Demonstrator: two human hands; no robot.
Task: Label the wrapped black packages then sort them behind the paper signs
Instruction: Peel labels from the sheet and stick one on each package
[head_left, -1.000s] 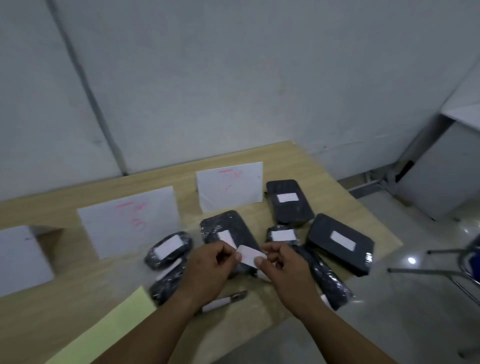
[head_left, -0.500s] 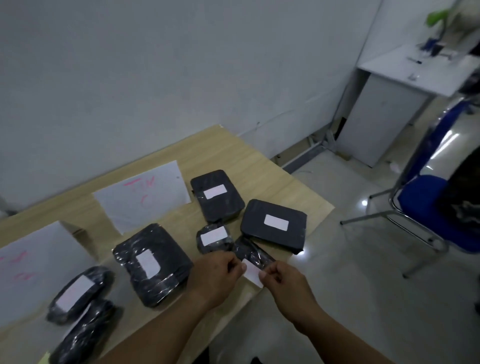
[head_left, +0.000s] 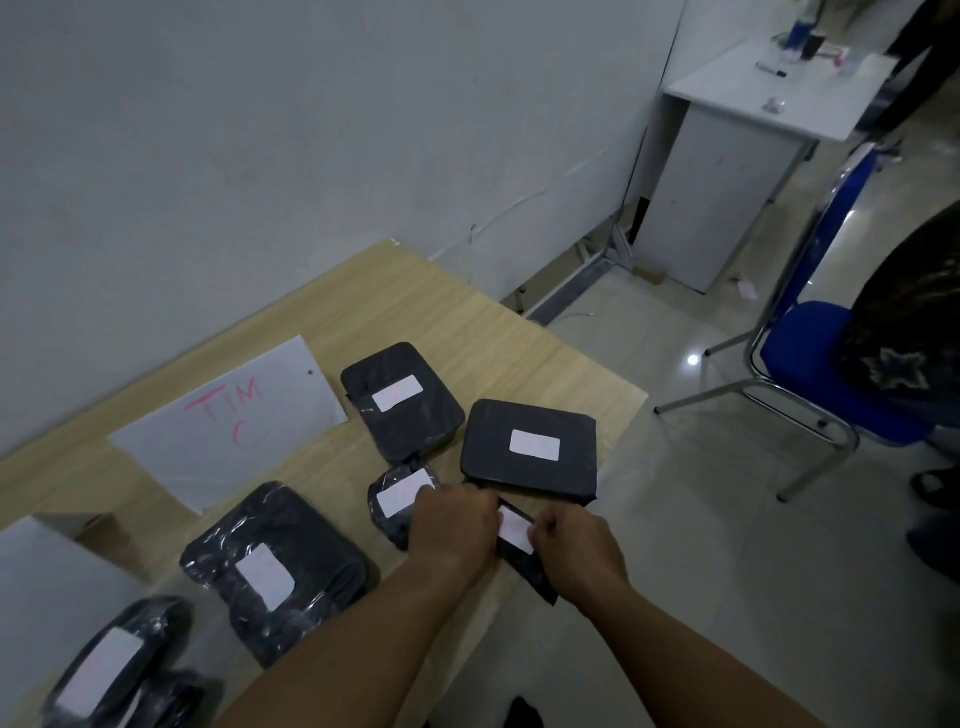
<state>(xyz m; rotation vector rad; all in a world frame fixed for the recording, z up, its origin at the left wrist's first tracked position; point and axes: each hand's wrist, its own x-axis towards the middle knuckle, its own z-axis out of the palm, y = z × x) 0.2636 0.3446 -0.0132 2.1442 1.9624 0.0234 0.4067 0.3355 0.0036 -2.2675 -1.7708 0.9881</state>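
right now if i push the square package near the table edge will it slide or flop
The square package looks boxy with crisp edges, so probably stiff. Lying flat, it should slide, not roll. It sits by the table edge, so a rightward push may drop it.

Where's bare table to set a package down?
Bare wood at the far corner of the table, between wall, TIM C sign and rearmost package. A narrow strip between sign and crinkly package. Crowded near the left hand and right hand, where packages almost touch.
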